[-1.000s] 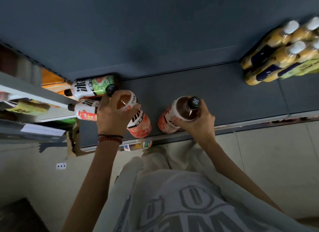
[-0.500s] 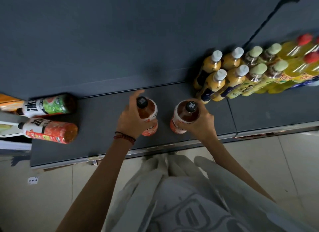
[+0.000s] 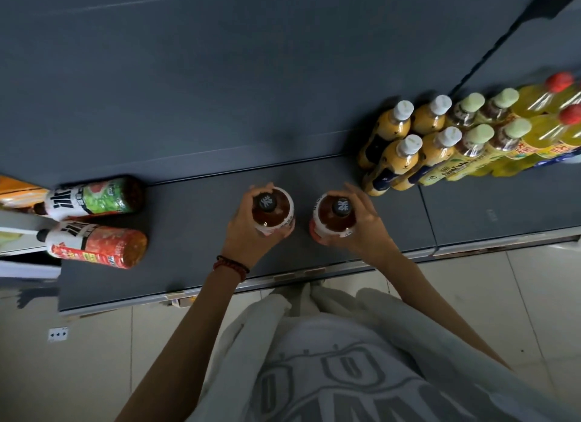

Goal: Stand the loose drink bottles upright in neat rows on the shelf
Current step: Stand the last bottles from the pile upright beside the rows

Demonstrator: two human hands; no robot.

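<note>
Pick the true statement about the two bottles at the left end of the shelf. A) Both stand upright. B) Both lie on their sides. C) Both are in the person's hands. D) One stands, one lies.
B: the green-label bottle and the red-label bottle both lie on their sides on the shelf, untouched; the left hand grips the left brown bottle, the right hand the right brown bottle.

Shelf (image 3: 195, 220) is flat dark slate blue all over. Left bottle (image 3: 273, 214) and right bottle (image 3: 334, 219) are both brown inside, black caps with a white character, white label going pinkish red lower down. Green bottle (image 3: 94, 198) has a white band with black lettering, red bottle (image 3: 97, 244) same deal. The row (image 3: 437, 151) goes orange-yellow with white caps, then pale green caps, then bright yellow with red caps. Bracelet (image 3: 232, 266) is dark red beads
</note>
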